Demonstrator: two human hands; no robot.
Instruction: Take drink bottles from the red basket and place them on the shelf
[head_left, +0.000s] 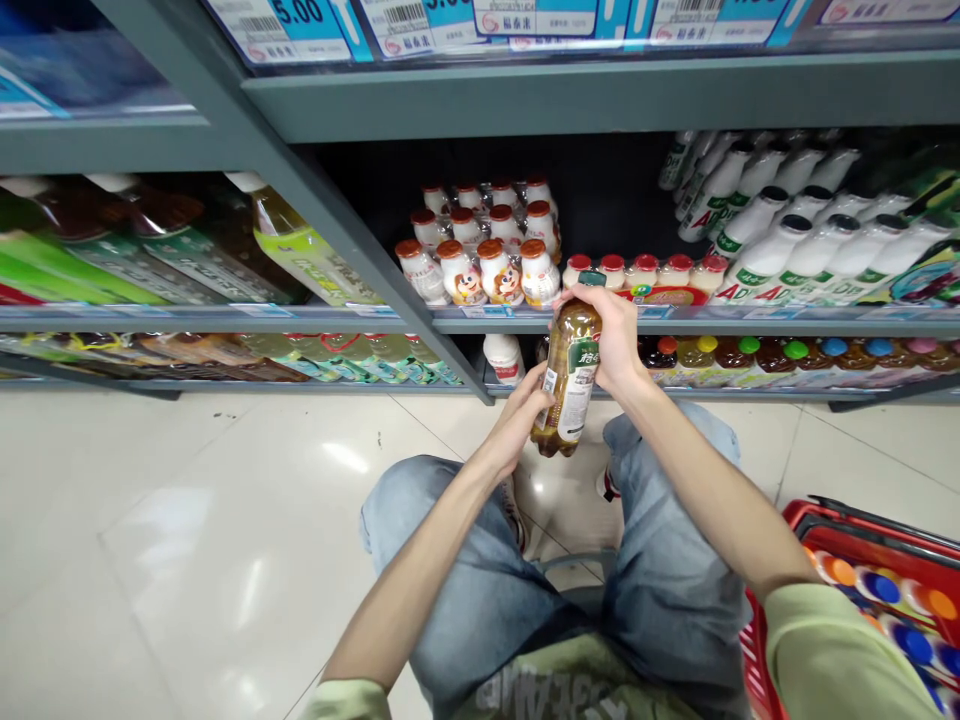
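I hold a brown drink bottle (568, 380) with a green and white label upright in front of the low shelves. My right hand (611, 335) is wrapped round its upper part near the dark cap. My left hand (525, 415) grips its lower part from the left side. Right behind the bottle stand small white bottles with red caps (480, 262) on the lower shelf (525, 322). My knees in blue jeans are bent below the hands.
White bottles with dark caps (795, 235) fill the shelf's right side. Colour-capped bottles (787, 355) line the bottom shelf. Tea bottles (187, 245) lie on the left shelves. A red basket (825, 525) holding several colour-capped bottles sits on the tiled floor at my right.
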